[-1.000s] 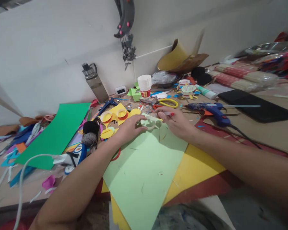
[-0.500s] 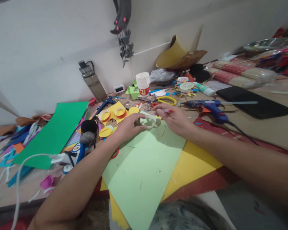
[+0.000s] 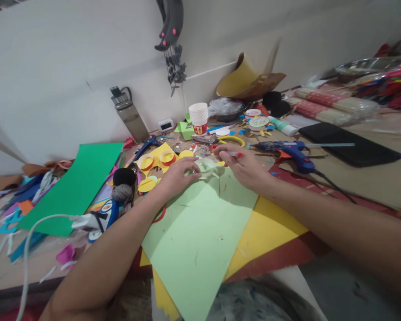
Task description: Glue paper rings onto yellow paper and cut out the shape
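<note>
A light green sheet of paper [image 3: 194,232] lies in front of me. A pale ring [image 3: 205,166], perhaps cut from a paper cup, rests near its far corner, its outline slightly blurred. The fingers of my left hand [image 3: 180,174] are bent in against the ring's left edge, thumb nearest me. My right hand [image 3: 245,167] is closed round a pen [image 3: 234,154] with a red end, just right of the ring. The pen's tip is hidden by the fingers. To the left, a yellow cut-out [image 3: 169,151] carries two red-sided rings.
Yellow paper [image 3: 270,218] lies beneath the green sheet. Beyond my hands are yellow-handled scissors [image 3: 235,141] and stacked paper cups [image 3: 199,119]. A blue glue gun [image 3: 300,156] with its cord lies right. Left are a bottle [image 3: 130,116], dark green paper [image 3: 76,183] and a white cable [image 3: 28,249].
The pale ring has shifted and tilted slightly beside my fingers. My left fingertips have drawn back a little to the left. My right hand stays nearly in place with the pen.
</note>
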`<state>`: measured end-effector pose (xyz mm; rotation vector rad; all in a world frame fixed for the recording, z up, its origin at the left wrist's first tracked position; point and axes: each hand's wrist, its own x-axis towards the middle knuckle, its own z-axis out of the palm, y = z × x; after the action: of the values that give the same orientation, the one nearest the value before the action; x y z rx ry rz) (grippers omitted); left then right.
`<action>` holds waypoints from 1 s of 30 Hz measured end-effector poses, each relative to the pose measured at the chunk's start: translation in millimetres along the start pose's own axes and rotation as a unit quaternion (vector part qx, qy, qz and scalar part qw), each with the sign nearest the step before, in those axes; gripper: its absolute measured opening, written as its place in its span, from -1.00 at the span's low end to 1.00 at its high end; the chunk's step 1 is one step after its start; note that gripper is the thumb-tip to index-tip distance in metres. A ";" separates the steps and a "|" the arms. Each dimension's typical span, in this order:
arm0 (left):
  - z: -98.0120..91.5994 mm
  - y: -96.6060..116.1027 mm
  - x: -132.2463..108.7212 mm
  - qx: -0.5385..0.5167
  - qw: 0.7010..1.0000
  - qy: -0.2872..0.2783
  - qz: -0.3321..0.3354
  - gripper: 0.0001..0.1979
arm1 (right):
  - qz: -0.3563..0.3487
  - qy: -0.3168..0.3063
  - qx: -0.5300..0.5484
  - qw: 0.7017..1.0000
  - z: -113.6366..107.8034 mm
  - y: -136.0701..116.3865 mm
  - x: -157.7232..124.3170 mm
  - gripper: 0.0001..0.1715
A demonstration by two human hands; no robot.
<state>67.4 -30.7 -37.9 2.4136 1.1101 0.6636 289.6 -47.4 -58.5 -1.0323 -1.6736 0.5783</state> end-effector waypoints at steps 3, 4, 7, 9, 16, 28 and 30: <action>-0.8 -2.3 -0.3 -0.004 1.000 0.009 -0.001 -0.91 | 0.000 0.007 -0.004 1.000 -0.5 0.6 0.2 -0.74; -0.6 -2.5 -0.3 -0.004 1.000 0.009 -0.002 -0.91 | -0.002 0.009 -0.003 1.000 -0.5 0.7 0.3 -0.74; 0.8 -1.0 0.1 -0.006 1.000 0.007 -0.004 -0.90 | -0.005 0.007 -0.007 1.000 -0.5 0.7 0.3 -0.74; 2.2 0.9 0.4 -0.004 1.000 0.006 -0.007 -0.88 | -0.007 0.003 -0.015 1.000 -0.4 0.7 0.1 -0.74; 4.7 3.4 -0.4 0.009 1.000 -0.009 -0.008 -0.87 | -0.008 -0.003 -0.010 1.000 0.3 -0.1 -0.3 -0.74; 2.5 5.3 -1.8 0.043 0.999 0.001 0.007 -0.79 | -0.015 -0.004 -0.019 1.000 -0.5 -4.1 -2.1 -0.74; 1.1 6.5 -1.9 0.041 0.999 0.003 0.008 -0.79 | -0.020 -0.002 -0.019 1.000 -0.8 -4.6 -2.2 -0.74</action>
<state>70.8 -36.2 -35.8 2.4926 1.1433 0.6436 288.9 -51.7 -55.8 -1.0233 -1.7095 0.5252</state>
